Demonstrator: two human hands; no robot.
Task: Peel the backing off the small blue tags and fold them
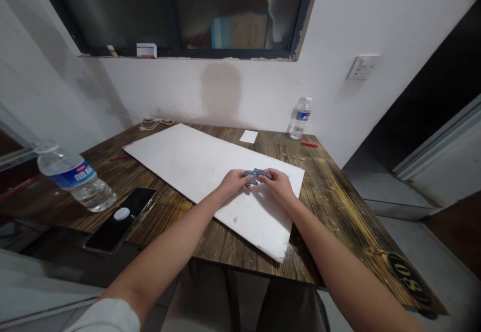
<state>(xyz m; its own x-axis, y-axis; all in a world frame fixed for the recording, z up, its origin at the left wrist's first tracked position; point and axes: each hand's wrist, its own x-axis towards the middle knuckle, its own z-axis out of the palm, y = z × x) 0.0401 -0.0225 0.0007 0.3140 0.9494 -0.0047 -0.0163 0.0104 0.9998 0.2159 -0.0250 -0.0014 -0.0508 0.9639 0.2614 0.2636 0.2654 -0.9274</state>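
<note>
At the far left of the dark, scorched-wood table (323, 211), a clear plastic water bottle with a blue label (75, 179) lies on its side, just beside a black smartphone (120, 221) carrying a round white disc (122, 214). Next comes a large white rectangular board (195, 164), set at an angle. Over its right part, the left hand (235, 181) and right hand (277, 186) nearly meet, fingers curled in a narrow grip on either end of a small blue-and-silver object (257, 174), too small to make out in detail. Beyond the board lie a small white paper square (248, 136) and a short red stick (309, 144), the latter near an upright clear water bottle (299, 119) — that one stands by the white wall (240, 91).
</note>
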